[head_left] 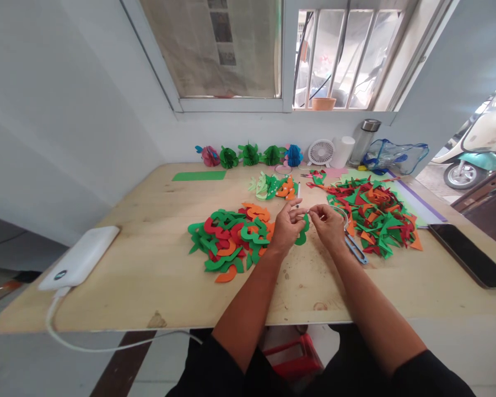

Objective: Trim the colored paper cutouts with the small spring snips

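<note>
The left grip (288, 225) holds a green paper cutout (302, 235); the right grip (329, 223), fingertips pinched together, adjoins it, with mixed paper scraps (380, 212) lying to its right.

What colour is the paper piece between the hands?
The paper piece is green, as the head view shows.

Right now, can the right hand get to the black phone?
Probably yes, but not straight along the table: scraps lie between the right hand and the phone. It could likely go over them, or around their near side, where bare wood shows.
</note>
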Motion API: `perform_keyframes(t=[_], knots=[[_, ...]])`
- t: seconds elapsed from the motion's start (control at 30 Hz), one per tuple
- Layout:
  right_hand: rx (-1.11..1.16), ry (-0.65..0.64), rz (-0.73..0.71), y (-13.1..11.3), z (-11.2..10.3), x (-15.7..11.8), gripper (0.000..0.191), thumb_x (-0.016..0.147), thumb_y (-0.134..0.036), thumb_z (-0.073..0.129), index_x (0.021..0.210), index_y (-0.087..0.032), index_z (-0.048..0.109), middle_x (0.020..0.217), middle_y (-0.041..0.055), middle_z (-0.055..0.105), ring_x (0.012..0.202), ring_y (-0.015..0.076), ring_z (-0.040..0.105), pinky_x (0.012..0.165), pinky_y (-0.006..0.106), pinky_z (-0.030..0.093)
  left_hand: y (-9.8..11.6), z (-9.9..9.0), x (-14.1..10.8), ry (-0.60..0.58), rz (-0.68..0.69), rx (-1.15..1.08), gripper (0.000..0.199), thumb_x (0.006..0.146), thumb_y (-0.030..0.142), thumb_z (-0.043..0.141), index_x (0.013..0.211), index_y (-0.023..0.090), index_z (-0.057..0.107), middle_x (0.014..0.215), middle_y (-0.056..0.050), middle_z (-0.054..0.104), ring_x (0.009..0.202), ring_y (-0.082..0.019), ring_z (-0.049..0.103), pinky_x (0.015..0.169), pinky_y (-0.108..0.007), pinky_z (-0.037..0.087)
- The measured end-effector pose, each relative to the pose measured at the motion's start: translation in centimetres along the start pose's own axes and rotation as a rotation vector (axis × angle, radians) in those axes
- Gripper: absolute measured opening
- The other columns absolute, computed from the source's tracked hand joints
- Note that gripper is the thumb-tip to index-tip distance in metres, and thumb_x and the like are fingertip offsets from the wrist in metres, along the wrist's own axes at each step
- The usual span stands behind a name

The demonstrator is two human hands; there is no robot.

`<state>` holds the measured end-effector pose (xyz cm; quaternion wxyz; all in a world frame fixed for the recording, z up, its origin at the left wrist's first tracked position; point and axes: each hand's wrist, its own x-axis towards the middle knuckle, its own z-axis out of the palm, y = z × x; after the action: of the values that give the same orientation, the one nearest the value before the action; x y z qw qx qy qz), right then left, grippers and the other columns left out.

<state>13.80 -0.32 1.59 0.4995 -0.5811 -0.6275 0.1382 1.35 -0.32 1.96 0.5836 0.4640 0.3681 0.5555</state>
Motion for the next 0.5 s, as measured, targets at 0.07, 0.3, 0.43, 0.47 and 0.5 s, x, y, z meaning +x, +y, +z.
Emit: perform_keyframes(t=[0.07,0.3,0.43,0.47,0.5], knots=[[-0.004,-0.001,0.015,0.0,0.0,0.0,0.019,0.076,-0.034,0.054,0.069,-0.018,0.060,0.064,0.0016,0.062,0.054,0.0129,0.049,0.054,0.025,0.038,0.0,0.0,0.0,-0.013,0.012,0.010,0.060,0.060,0.001,0.059,0.117,0.017,0.053,0.089,-0.006,0.069,0.068,-0.009,0.061,0.065,-0.019,0.047],[0.075,-0.079,0.044,0.3,0.1,0.1,0.018,0.077,-0.034,0.053,0.068,-0.019,0.054,0.059,-0.0009,0.056,0.051,0.0114,0.045,0.050,0.024,0.034,-0.4,-0.1,0.0,0.010,0.061,0.092,0.059,0.061,-0.002,0.055,0.118,0.017,0.054,0.096,-0.009,0.070,0.065,-0.007,0.060,0.069,-0.020,0.048],[0.176,-0.080,0.070,0.6,0.3,0.2,0.018,0.076,-0.035,0.055,0.068,-0.019,0.054,0.058,-0.0021,0.053,0.051,0.0110,0.044,0.051,0.025,0.034,-0.9,-0.4,0.4,0.081,0.111,0.148,0.062,0.060,-0.001,0.056,0.119,0.018,0.054,0.117,-0.014,0.062,0.060,-0.004,0.057,0.062,-0.018,0.047],[0.210,-0.076,0.080,0.6,0.4,0.2,0.018,0.076,-0.035,0.055,0.069,-0.019,0.054,0.058,-0.0021,0.053,0.052,0.0110,0.044,0.051,0.025,0.034,-1.0,-0.4,0.4,0.096,0.123,0.163,0.062,0.060,-0.001,0.056,0.119,0.018,0.053,0.120,-0.014,0.060,0.060,-0.004,0.057,0.061,-0.017,0.046],[0.246,-0.076,0.091,0.7,0.4,0.2,0.018,0.076,-0.036,0.056,0.070,-0.019,0.055,0.059,-0.0019,0.054,0.053,0.0112,0.045,0.052,0.025,0.035,-1.1,-0.4,0.5,0.108,0.136,0.177,0.062,0.061,0.000,0.056,0.120,0.018,0.053,0.122,-0.015,0.059,0.060,-0.004,0.057,0.060,-0.017,0.046]])
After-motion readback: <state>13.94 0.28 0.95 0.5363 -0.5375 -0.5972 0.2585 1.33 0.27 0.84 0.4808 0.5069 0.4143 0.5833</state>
